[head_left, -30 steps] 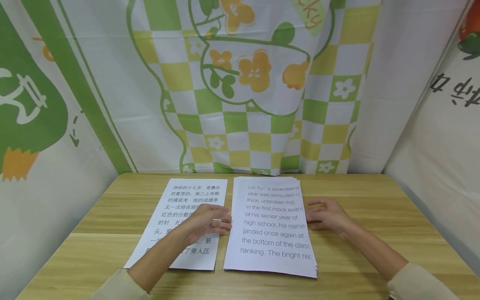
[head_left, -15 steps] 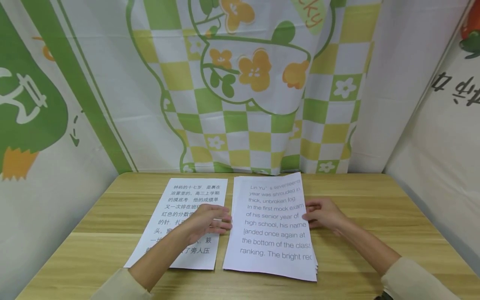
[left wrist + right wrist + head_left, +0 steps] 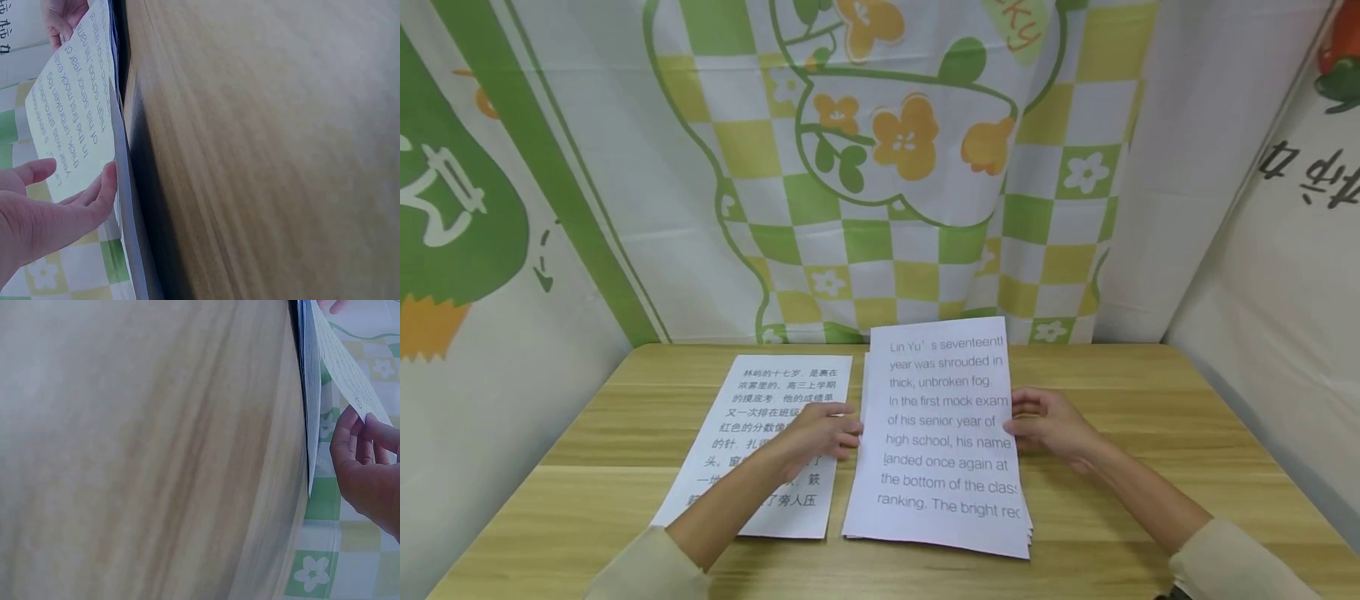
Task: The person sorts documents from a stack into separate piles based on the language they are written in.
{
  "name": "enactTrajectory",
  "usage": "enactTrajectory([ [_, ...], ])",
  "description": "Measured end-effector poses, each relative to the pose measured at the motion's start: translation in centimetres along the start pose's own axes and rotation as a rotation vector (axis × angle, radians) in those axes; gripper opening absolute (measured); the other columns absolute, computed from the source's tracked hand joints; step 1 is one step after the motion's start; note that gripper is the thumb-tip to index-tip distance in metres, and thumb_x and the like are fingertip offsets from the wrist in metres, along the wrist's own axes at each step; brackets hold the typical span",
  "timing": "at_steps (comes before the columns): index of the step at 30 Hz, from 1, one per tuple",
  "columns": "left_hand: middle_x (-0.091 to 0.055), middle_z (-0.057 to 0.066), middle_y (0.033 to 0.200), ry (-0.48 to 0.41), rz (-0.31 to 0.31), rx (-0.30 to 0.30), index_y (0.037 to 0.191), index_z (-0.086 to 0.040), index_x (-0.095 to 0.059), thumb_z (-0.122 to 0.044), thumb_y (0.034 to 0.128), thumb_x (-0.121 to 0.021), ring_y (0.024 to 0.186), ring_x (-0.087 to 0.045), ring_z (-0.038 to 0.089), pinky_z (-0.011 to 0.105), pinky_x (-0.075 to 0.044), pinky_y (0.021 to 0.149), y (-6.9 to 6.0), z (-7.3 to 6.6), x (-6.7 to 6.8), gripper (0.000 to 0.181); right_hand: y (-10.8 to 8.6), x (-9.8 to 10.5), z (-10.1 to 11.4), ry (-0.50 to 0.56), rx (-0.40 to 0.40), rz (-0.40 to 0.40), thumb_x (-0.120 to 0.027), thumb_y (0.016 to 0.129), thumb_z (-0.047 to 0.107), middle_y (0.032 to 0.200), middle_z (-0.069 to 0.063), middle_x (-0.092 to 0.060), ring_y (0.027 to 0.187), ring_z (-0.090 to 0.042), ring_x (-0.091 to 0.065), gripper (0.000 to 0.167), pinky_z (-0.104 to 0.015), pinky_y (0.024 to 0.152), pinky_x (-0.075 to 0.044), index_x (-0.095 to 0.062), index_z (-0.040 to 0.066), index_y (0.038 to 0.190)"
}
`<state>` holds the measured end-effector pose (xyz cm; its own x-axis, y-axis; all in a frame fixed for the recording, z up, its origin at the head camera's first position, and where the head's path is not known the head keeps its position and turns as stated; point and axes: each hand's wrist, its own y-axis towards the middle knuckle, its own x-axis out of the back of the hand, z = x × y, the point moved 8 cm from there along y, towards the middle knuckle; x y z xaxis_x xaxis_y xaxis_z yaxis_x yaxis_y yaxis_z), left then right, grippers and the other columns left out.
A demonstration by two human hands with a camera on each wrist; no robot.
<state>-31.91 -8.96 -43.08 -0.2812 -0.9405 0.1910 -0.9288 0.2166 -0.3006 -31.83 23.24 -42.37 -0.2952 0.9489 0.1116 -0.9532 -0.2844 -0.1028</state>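
The top sheet [image 3: 947,433] with English text is raised at its far end above a stack of papers [image 3: 311,412]. My right hand [image 3: 1056,429] pinches its right edge between thumb and fingers, as the right wrist view also shows at the hand [image 3: 369,456]. At the left edge of the stack is my left hand [image 3: 820,433], its fingers relaxed; in the left wrist view the hand [image 3: 56,212] has thumb and fingers apart, fingertips against the paper's edge. Under the left forearm a sheet with Chinese text [image 3: 782,517] lies flat.
The wooden table [image 3: 1120,533] reaches back to a hanging cloth [image 3: 880,275] with green and yellow checks. Printed cloths also hang at the left and right sides.
The right hand has closed in on the sheet's right edge and gripped it. The sheet's far end has risen off the stack. The left hand has barely moved, and the head view has shifted slightly.
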Motion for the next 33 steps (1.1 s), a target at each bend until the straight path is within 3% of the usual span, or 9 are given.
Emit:
enactTrajectory([
  [4,-0.068,0.023,0.117,0.002,-0.008,-0.011,0.146,0.013,-0.047,-0.002,0.0988,-0.061,0.097,-0.071,0.026,0.04,-0.062,0.088,0.17,-0.1,-0.07,0.051,0.07,0.09,0.08,0.017,-0.004,0.004,-0.062,0.095,-0.011,0.108,-0.008,-0.067,0.095,-0.017,-0.068,0.045,-0.033,0.083,-0.064,-0.046,-0.019,0.136],
  [11,-0.063,0.02,0.104,-0.087,0.009,-0.048,0.144,0.012,-0.049,0.009,0.0944,-0.061,0.082,-0.069,0.023,0.038,-0.064,0.081,0.28,-0.52,0.07,0.052,0.22,-0.06,0.27,0.039,0.012,0.046,-0.063,0.096,-0.008,0.108,-0.006,-0.069,0.095,-0.017,-0.07,0.049,-0.034,0.084,-0.064,-0.044,-0.019,0.14],
  [18,-0.064,0.018,0.106,-0.086,0.014,-0.039,0.149,0.006,-0.047,0.013,0.0877,-0.068,0.078,-0.067,0.022,0.031,-0.063,0.07,0.1,-0.35,-0.17,0.065,0.04,-0.49,-0.11,0.063,0.012,0.07,-0.064,0.096,-0.006,0.105,-0.004,-0.069,0.093,-0.017,-0.069,0.054,-0.034,0.08,-0.064,-0.039,-0.018,0.143],
  [24,-0.066,0.015,0.098,-0.102,0.022,-0.042,0.156,0.001,-0.039,0.017,0.0859,-0.067,0.068,-0.065,0.019,0.027,-0.06,0.062,0.08,-0.39,-0.41,0.077,-0.31,-0.47,-0.33,0.072,-0.007,0.04,-0.065,0.096,-0.004,0.102,-0.004,-0.069,0.09,-0.018,-0.071,0.069,-0.037,0.076,-0.065,-0.03,-0.009,0.155],
  [33,-0.067,0.016,0.099,-0.104,0.033,-0.049,0.155,0.005,-0.039,0.017,0.087,-0.066,0.072,-0.066,0.02,0.028,-0.061,0.064,-0.02,-0.39,-0.59,0.073,-0.6,-0.49,-0.21,0.045,-0.021,-0.011,-0.067,0.094,-0.006,0.102,-0.008,-0.068,0.085,-0.02,-0.072,0.077,-0.037,0.065,-0.066,-0.028,-0.003,0.16],
])
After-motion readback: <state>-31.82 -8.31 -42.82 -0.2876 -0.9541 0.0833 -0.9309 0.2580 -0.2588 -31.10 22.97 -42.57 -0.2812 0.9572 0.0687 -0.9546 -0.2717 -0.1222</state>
